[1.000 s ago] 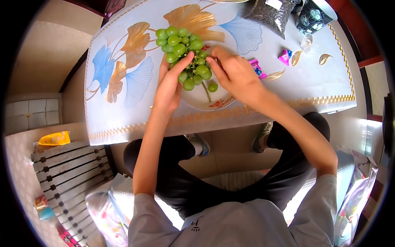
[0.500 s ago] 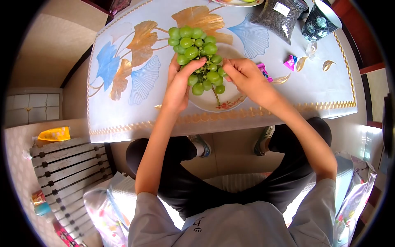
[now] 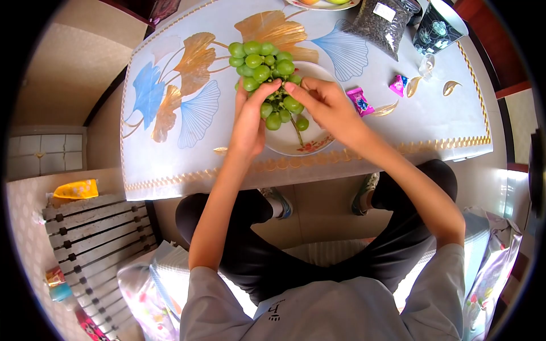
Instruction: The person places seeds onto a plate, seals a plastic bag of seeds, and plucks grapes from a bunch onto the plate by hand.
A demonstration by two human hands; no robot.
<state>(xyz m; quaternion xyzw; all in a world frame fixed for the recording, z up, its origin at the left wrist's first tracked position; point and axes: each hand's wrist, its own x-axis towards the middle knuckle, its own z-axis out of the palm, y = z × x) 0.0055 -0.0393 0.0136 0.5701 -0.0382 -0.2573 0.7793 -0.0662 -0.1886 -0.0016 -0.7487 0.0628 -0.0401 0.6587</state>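
One grape bunch point(image 3: 261, 73) in nearly closed grips of left hand point(image 3: 251, 118) and right hand point(image 3: 328, 103), right shifted inward.

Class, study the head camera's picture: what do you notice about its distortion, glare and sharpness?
Head view: black, rounded corners and a bowed left edge on the table, suggesting a wide lens; glare whitens the seat cover beside the legs; the grapes look fairly crisp, the bag's label unreadable.
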